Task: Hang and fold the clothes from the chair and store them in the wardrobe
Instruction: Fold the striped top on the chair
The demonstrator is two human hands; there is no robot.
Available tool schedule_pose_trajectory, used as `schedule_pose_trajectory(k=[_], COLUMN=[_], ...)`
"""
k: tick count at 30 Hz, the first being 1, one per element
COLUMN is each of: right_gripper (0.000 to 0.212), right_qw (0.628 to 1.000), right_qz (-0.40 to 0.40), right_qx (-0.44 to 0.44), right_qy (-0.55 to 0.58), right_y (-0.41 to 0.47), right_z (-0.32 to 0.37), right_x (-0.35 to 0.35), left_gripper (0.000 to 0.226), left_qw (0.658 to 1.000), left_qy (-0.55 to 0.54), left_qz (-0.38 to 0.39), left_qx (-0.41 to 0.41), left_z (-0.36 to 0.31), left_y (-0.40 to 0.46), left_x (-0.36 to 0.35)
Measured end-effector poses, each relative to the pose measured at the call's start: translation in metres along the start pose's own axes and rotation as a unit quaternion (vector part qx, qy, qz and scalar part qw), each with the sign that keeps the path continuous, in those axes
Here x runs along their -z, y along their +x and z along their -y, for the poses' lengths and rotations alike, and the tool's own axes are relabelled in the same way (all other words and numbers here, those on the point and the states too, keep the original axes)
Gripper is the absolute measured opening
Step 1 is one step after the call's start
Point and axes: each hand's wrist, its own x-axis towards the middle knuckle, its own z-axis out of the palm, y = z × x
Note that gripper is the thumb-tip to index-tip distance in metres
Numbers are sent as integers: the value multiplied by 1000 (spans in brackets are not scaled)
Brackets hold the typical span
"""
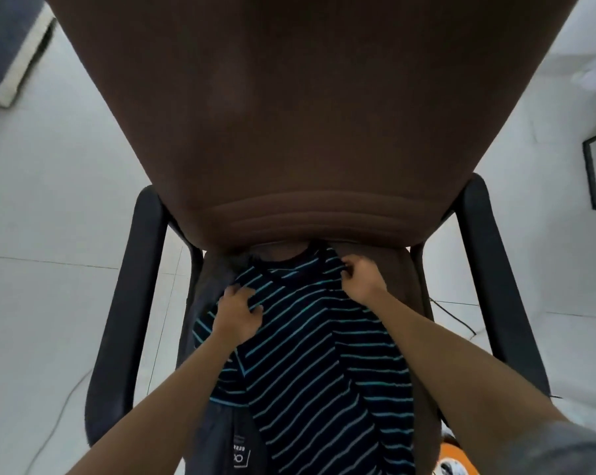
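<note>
Two hands are on the shirt (310,354), which lies spread over the seat of the chair (310,125), collar toward the backrest. It is dark navy with thin teal stripes, and it runs from the gap under the backrest down to the bottom edge of the view.

Your left hand (238,315) sits on the shirt's left shoulder area, fingers curled down and gathering a fold of the striped cloth, thumb toward the collar. Your right hand (360,277) is at the right shoulder, just beside the collar, with fingertips pinched together on the edge of the fabric there. Both forearms come in from the bottom corners, and a grey sleeve (570,447) shows at your right upper arm.

Under the shirt, on its left side, lies a dark grey garment (217,437); a white printed label (241,455) shows on it near the bottom of the view. You cannot tell what kind of clothing it is.

The chair's brown backrest fills the upper middle of the view. Its black armrests (128,303) stand either side of the seat, well apart from your hands. The floor (49,200) around it is pale tile. A thin cable (455,311) trails on the floor to the right of the seat, and an orange object (452,457) shows at the bottom right, partly hidden.
</note>
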Motion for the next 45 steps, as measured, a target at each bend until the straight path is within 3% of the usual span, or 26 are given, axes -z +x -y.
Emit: schedule_pose_trajectory(k=[9, 12, 16, 19, 22, 24, 29, 31, 35, 41, 45], right_gripper=[56, 55, 38, 24, 37, 45, 30, 12, 33, 47, 47], right_qw=[993, 985, 957, 954, 955, 970, 984, 987, 985, 968, 962], right_qz=[37, 55, 151, 176, 182, 179, 144, 107, 6, -132, -99], right_qx=[-67, -64, -86, -85, -61, -4, 83, 104, 144, 206, 215], right_qy=[93, 148, 231, 228, 225, 162, 63, 63, 94, 58, 136], right_y=[39, 38, 31, 22, 9, -2, -38, -56, -102, -189, -255], right_z=[10, 11, 18, 27, 36, 42, 56, 60, 72, 99, 117], right_x=[-29, -31, -24, -19, -20, -22, -21, -19, -6, 25, 55], left_gripper=[42, 30, 27, 29, 29, 28, 26, 25, 24, 16, 13], left_qw=[997, 999, 998, 996, 995, 993, 990, 988, 973, 945, 939], left_qy=[81, 23, -26, -62, -78, -89, -114, -119, -162, -198, -172], left_qz=[9, 6, 18, 32, 30, 30, 19, -5, -56, -146, -167], left_qx=[1, -35, -62, -57, -63, -66, -81, -99, -154, -214, -247], left_z=[4, 5, 5, 4, 5, 8, 14, 18, 21, 25, 25], left_y=[58, 60, 53, 45, 29, 16, -21, -37, -77, -146, -193], left_x=[-4, -4, -3, -3, -3, -1, 14, 23, 44, 80, 105])
